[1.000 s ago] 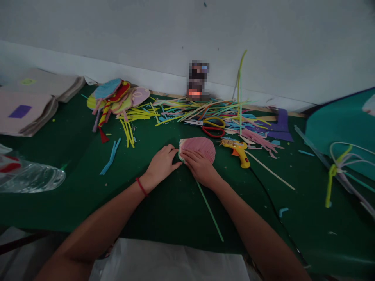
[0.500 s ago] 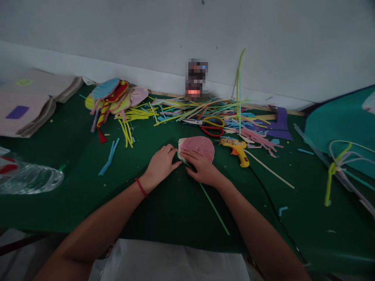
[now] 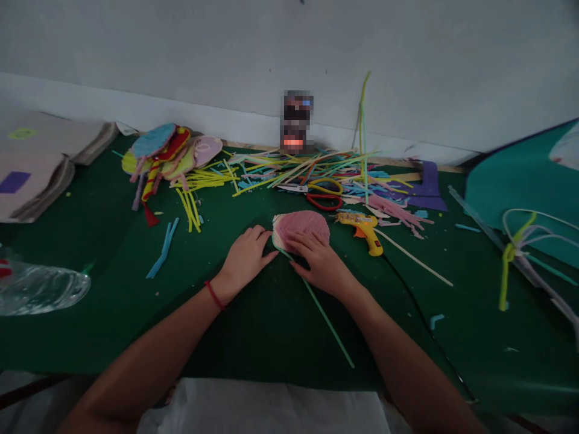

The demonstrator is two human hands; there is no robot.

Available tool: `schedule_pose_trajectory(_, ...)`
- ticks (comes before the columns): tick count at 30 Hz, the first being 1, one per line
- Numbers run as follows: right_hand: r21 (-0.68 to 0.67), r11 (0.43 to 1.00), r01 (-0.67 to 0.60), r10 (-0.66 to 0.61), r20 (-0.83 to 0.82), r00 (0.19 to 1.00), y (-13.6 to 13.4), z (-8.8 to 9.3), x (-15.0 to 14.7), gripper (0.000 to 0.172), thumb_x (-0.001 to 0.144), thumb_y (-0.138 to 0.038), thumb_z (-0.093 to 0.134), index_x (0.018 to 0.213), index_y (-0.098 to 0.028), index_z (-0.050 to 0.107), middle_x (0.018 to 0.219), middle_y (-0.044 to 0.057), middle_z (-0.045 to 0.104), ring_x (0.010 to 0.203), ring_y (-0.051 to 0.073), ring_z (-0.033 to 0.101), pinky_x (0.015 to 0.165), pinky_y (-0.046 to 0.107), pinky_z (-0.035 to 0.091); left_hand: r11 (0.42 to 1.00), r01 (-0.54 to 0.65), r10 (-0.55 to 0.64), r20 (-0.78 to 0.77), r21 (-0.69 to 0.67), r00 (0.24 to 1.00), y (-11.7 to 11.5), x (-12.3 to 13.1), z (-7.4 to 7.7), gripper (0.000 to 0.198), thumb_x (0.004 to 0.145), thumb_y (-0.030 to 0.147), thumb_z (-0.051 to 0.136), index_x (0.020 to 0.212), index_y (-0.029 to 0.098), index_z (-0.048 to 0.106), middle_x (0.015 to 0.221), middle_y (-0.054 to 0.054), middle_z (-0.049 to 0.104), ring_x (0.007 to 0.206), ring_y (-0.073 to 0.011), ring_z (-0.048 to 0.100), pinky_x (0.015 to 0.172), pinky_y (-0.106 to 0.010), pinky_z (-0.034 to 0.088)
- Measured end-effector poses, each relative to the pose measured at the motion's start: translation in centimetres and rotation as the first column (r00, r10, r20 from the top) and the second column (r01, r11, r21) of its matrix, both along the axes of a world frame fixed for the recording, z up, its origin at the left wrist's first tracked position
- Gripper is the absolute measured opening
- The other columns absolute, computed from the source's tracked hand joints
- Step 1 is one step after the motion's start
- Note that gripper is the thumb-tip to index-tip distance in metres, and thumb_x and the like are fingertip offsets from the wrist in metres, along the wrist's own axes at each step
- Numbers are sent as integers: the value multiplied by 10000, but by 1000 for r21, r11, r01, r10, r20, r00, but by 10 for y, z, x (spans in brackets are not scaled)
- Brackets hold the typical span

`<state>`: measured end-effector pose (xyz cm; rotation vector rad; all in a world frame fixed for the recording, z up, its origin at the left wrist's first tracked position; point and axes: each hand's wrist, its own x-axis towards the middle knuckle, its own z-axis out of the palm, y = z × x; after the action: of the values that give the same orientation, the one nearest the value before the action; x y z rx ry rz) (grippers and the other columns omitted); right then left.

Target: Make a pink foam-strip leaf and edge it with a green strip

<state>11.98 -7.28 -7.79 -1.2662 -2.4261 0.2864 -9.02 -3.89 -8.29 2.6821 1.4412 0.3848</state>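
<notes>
A pink oval piece [image 3: 308, 222], ridged with curved strips and cream at its left end, lies on the green table before me. Along its lower left edge runs a thin green strip [image 3: 329, 321], whose loose end trails toward me. My left hand [image 3: 246, 254] is closed at the left end, thumb and fingertips gripping the rim where the green strip meets it. Across the lower part of the oval, the fingers of my right hand [image 3: 320, 260] lie flat and stretched out. Its thumb is beside the green strip.
Scissors [image 3: 323, 194] lie before a heap of coloured strips [image 3: 289, 166]. A yellow glue gun [image 3: 362, 228] is right of the oval, its black cable [image 3: 411, 301] running frontward. Left are finished ovals [image 3: 154, 141], blue strips [image 3: 163, 247] and a clear bottle [image 3: 49, 289].
My right hand has shifted slightly right and down across the pink oval, showing more of its middle. My left hand keeps its place at the edge. The view has tilted slightly.
</notes>
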Motion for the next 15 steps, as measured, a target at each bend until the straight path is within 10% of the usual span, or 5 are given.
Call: schedule_pose_trajectory(15,31,1000,-2,1,17,1000,1,0,-2,347,843,-194,568,1186,-160,612,1289,127,602,1228,275,538,1049,472,435,1000,-9,9,9,-16,1000,1,2,2,390,898,405,556,1165,120,570,1096,-115,572,1008,-251,541,887,-384,468)
